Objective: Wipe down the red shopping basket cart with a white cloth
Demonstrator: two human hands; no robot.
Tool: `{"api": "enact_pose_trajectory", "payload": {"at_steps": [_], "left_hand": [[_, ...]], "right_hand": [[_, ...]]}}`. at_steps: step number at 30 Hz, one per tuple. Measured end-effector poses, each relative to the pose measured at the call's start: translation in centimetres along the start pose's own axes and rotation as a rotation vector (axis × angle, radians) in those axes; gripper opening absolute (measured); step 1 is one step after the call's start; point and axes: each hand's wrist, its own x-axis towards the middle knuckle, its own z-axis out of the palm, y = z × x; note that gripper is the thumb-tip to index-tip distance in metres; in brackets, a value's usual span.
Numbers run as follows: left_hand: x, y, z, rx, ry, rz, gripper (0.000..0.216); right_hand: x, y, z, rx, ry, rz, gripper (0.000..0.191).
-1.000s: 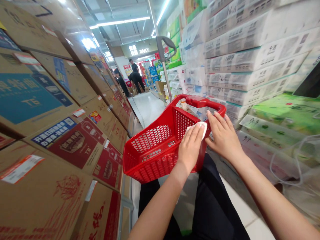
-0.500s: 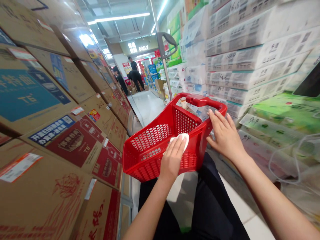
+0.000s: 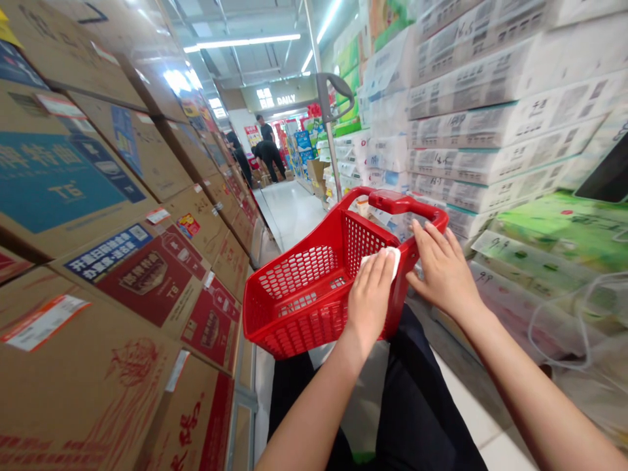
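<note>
A red plastic shopping basket [image 3: 299, 332] with perforated walls sits tilted in front of my knees. Its red carrying handle [image 3: 390, 201] lies along the upper far side, and a grey pull handle [image 3: 322, 98] on a metal rod stands up behind it. My left hand [image 3: 369, 297] presses a folded white cloth [image 3: 395, 263] against the near rim, close to the right corner. At that corner, my right hand [image 3: 444, 269] grips the basket's edge beside the handle's end, thumb below and fingers over the top. The cloth is mostly covered by my left fingers.
Stacked cardboard cartons [image 3: 132, 294] line the left side. White packs of paper goods [image 3: 471, 131] and green packs [image 3: 579, 219] are piled at the right. Farther along the aisle [image 3: 289, 206], several people in dark clothes [image 3: 269, 154] stand or bend.
My left hand has slid the white cloth along the basket rim to the right and slightly up, nearer my right hand. My right hand keeps its hold on the corner.
</note>
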Motion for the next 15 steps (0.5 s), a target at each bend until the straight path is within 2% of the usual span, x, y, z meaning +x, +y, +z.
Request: {"api": "enact_pose_trajectory", "payload": {"at_steps": [2, 5, 10, 15], "left_hand": [[1.2, 0.6, 0.3, 0.004, -0.004, 0.012, 0.056], [1.1, 0.3, 0.1, -0.012, -0.003, 0.047, 0.055], [-2.9, -2.0, -1.2, -0.043, 0.006, 0.017, 0.057], [-7.3, -4.7, -3.3, -0.049, -0.082, -0.065, 0.062]], "right_hand": [[0.0, 0.1, -0.1, -0.005, 0.000, -0.004, 0.094], [0.0, 0.1, -0.2, -0.007, -0.009, -0.011, 0.095], [-0.2, 0.2, -0.2, 0.010, -0.015, -0.008, 0.099], [-0.1, 0.1, -0.2, 0.016, -0.021, -0.008, 0.100]]}}
